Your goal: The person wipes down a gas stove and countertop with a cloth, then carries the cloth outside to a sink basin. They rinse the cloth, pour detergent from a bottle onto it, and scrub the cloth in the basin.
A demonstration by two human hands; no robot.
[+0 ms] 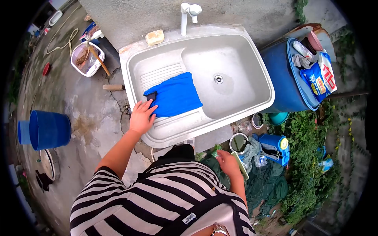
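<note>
A blue cloth (pixel 175 94) with a small black part at its left end lies flat over the ribbed washboard side of the pale sink (pixel 244 74). My left hand (pixel 142 117) rests at the cloth's lower left edge, its fingers apart and touching the cloth and the black part. My right hand (pixel 228 163) hangs low in front of the body, below the sink's front edge, with its fingers partly spread and nothing seen in it. A white tap (pixel 184 21) stands over the sink's back rim, and a yellowish soap bar (pixel 154 37) sits on the back left rim.
On the right, a blue barrel (pixel 281 78) holds a detergent bag (pixel 321 76). Below it stand a blue sprayer tank (pixel 273 148) and a white bucket (pixel 238 143), beside green netting (pixel 267 185). At left are a blue bucket (pixel 50 129) and a white basin (pixel 96 70).
</note>
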